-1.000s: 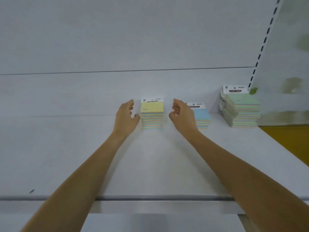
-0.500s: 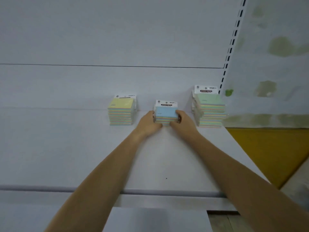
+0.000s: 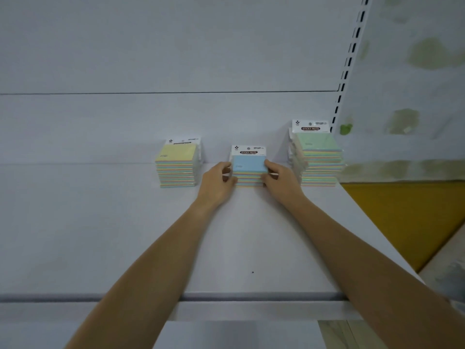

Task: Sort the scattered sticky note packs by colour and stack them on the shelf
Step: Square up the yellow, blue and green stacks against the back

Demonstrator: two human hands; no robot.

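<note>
Hands have moved off the yellow stack [image 3: 177,167]: left hand [image 3: 216,181] and right hand [image 3: 280,180] now clamp the blue stack [image 3: 249,170] mid-shelf [image 3: 251,248], between yellow and the green stack [image 3: 318,157]; likely final squaring, sort nearly done.

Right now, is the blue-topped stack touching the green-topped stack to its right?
Apart. The head view shows shelf between the blue-topped stack and the green-topped stack, where the right hand grips the blue one's side.
</note>
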